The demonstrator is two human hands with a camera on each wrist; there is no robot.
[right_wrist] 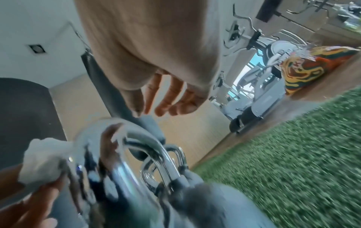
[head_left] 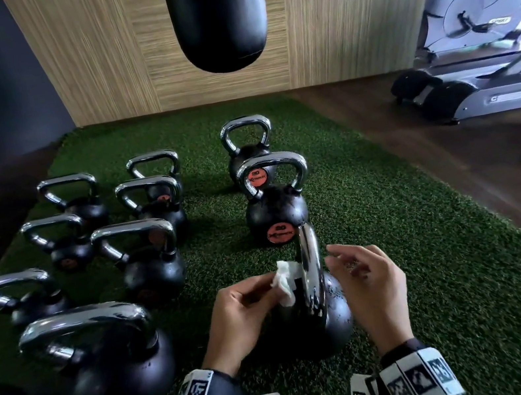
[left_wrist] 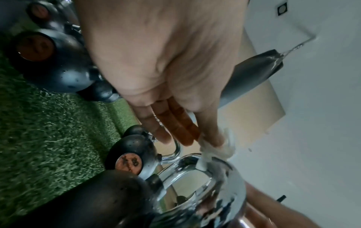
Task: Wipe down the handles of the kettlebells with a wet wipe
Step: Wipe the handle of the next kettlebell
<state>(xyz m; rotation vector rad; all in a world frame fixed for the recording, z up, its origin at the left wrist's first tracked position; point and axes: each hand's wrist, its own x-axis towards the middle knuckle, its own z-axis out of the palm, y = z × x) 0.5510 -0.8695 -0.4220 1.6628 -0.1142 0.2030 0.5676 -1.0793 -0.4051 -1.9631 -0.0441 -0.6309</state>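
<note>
Chrome handle of the nearest black round kettlebell stands edge-on at 6 o'clock on the green turf mat. At its 9 o'clock side, the left hand pinches a crumpled white wet wipe against it. At 3 o'clock, the right hand hovers with loose fingers, holding nothing. More chrome-handled black kettlebells stand toward 10 o'clock.

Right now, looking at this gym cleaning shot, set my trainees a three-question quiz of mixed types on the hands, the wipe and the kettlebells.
1. Which hand holds the wet wipe?
2. True or false: the right hand grips the chrome handle of the nearest kettlebell.
3. Multiple choice: the kettlebells stand on A) a wooden bench, B) green turf, C) a metal rack.

Key: 1. The left hand, pinching it against the handle. 2. False; it hovers open beside it. 3. B.
</note>
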